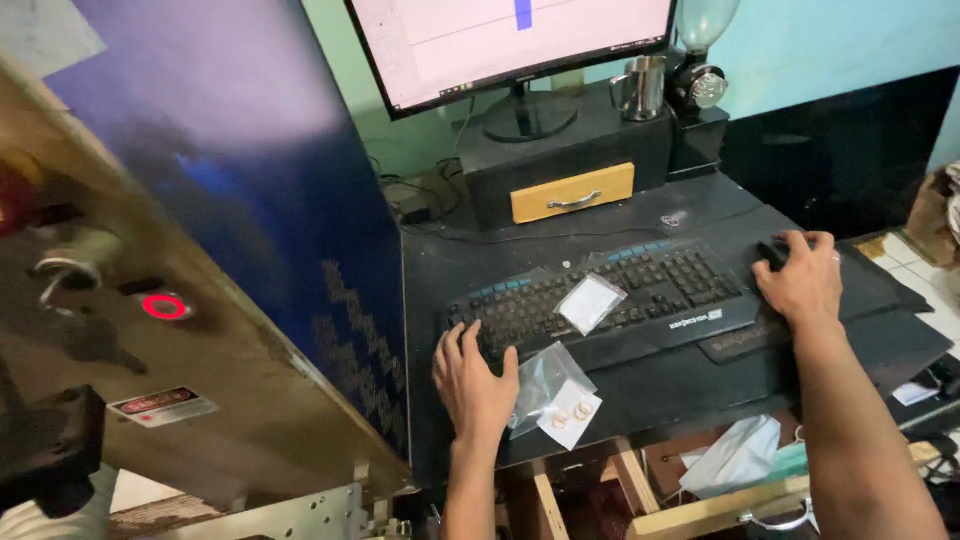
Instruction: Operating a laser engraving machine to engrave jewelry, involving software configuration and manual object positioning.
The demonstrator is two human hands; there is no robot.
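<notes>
The keyboard (600, 295) lies across the middle of the black desk (690, 215), tilted so its right end sits farther back. The left hand (473, 385) rests flat at its near left corner, fingers spread over the end keys, gripping nothing. The right hand (800, 278) lies past the keyboard's right end, palm down, cupped over a dark mouse (772, 252) of which only the front shows; the fingers curl loosely around it.

A small clear bag (590, 302) lies on the keys near the middle. A second clear bag (545, 385) sits on the desk edge just beside the left thumb, with a white card (570, 412) carrying two small round pieces at its lower end.

Behind the keyboard stands a black box with a yellow drawer (572, 192), and a monitor (510, 40) on top of it. A metal cup (640, 88) stands right of the monitor's foot. A large blue panel (250, 170) rises to the left of the desk.
</notes>
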